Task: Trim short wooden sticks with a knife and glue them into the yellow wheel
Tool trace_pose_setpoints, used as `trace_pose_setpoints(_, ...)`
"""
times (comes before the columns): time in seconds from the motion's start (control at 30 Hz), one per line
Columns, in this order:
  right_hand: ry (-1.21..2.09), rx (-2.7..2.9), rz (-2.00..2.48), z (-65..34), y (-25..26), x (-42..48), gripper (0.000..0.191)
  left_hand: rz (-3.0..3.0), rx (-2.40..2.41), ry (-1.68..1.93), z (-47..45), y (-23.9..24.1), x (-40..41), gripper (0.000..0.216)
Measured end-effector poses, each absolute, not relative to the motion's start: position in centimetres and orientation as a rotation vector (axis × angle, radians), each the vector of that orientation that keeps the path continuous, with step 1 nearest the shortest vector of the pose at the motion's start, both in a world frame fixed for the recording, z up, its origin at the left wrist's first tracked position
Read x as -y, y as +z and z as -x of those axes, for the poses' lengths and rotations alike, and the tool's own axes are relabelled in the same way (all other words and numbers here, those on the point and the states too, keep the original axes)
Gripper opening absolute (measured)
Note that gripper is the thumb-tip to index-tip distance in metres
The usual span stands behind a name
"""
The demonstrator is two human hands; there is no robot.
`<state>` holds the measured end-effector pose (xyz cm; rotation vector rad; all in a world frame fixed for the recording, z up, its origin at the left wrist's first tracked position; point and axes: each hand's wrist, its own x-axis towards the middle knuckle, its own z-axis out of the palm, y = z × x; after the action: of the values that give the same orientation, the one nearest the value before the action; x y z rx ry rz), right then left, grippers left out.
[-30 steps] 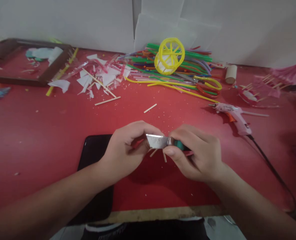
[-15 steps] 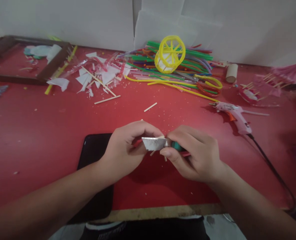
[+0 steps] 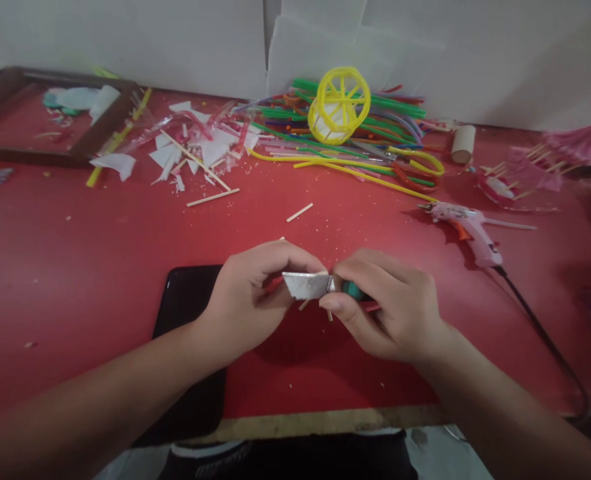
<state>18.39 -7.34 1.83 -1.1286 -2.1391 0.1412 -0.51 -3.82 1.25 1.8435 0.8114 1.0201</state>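
Observation:
My right hand [image 3: 388, 300] is closed around the green handle [image 3: 354, 290] of a craft knife, whose flat, slanted metal blade [image 3: 305, 285] points left. My left hand [image 3: 255, 293] is curled, its fingertips pinched behind the blade. A pale sliver of a thin wooden stick [image 3: 322, 272] shows at those fingertips; the blade and fingers hide most of it. Below the blade, short ends of pale sticks [image 3: 330, 316] show, partly covered by the right thumb. A black phone [image 3: 188, 287] lies partly under my left wrist.
On the red table [image 3: 100, 267], a pink glue gun [image 3: 468, 230] with a cord lies right. Behind are pipe cleaners [image 3: 400, 107], a yellow wheel-ended model [image 3: 342, 100], scissors [image 3: 420, 160] and a cardboard tube [image 3: 463, 144]. Paper scraps [image 3: 220, 147], a loose stick [image 3: 300, 213] and a brown frame [image 3: 82, 153] lie farther left.
Almost nothing differs. Both hands and the knife keep their places; the whole view has shifted very slightly.

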Motion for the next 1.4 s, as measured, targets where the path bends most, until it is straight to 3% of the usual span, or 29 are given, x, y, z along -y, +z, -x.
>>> trace_pose_setpoints(0.83, 0.196, 2.116, 1.109, -18.41, 1.97, 7.31, 0.03, -1.768, -0.834, 1.051, 0.4, 1.28, 4.03, 0.021)
trace_pose_setpoints(1.4, 0.251, 2.112, 1.089, -18.44, 1.94, 7.4, 0.027, -1.843, -0.82, 1.039, 0.65, 1.36, 4.06, 0.031)
